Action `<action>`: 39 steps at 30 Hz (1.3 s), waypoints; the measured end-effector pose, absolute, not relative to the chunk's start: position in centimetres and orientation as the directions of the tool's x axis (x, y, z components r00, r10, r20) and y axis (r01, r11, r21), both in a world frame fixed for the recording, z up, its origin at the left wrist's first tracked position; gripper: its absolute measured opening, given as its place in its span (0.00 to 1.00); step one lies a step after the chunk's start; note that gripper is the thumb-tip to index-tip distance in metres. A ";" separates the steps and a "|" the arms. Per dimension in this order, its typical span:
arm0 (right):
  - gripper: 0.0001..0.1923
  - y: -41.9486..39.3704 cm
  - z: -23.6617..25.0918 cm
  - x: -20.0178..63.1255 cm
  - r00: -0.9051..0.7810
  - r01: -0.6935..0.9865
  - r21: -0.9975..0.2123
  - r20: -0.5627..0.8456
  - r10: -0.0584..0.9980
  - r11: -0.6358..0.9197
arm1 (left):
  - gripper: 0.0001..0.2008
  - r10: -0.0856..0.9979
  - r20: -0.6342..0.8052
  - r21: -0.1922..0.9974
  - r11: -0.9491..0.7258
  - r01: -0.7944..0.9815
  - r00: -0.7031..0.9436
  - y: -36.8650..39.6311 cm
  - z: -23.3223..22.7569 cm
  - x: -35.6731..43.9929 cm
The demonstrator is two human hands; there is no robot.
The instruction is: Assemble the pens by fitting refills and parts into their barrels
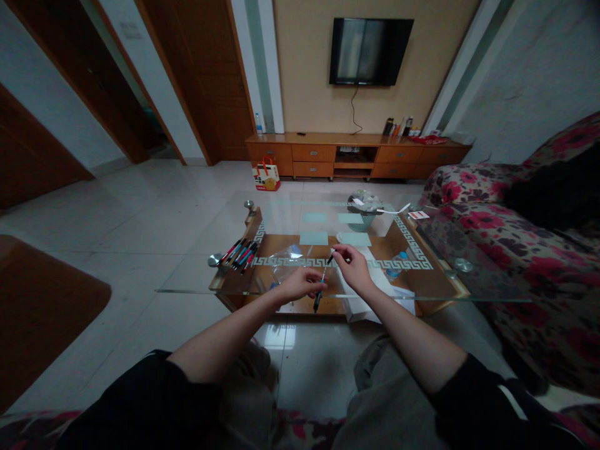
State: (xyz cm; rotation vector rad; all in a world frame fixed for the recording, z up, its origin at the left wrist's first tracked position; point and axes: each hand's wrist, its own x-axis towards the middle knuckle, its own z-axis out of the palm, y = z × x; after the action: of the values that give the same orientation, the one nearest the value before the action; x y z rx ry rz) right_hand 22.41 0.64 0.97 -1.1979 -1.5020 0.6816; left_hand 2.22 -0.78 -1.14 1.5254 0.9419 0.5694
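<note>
Two hands meet over a glass surface (197, 284), sharing one pen (322, 282). The left hand (300, 284) curls its fingers around the pen's lower barrel; the right hand (354, 265), just beside it, pinches the upper tip. A cluster of pens (240, 254), too bunched to count, lies left of the left hand.

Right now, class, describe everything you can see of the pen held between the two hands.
The pen is slim and dark, seemingly plastic, with a blue band near the middle. It is held tilted over the glass table, upper end pinched by the right hand, middle gripped by the left hand, lower end pointing toward the person. It is too small to tell whether it is capped.
</note>
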 end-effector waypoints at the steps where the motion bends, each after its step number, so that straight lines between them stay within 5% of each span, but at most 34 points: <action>1: 0.18 0.6 1.0 22.4 0.051 0.331 -0.882 0.371 0.927 0.335 | 0.23 0.822 -0.160 0.969 0.024 0.247 0.547 -0.8 -1.1 2.2; 39: 0.18 0.5 0.5 22.2 -0.081 0.318 -0.892 0.312 0.947 0.321 | 0.25 0.846 -0.131 0.964 -0.013 0.265 0.517 -0.8 -0.5 2.5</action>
State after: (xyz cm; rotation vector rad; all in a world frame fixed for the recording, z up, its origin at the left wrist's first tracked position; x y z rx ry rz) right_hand 22.17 0.48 0.46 -1.1740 -1.6058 0.8035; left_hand 2.52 -0.80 -0.54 1.5611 0.9845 0.6058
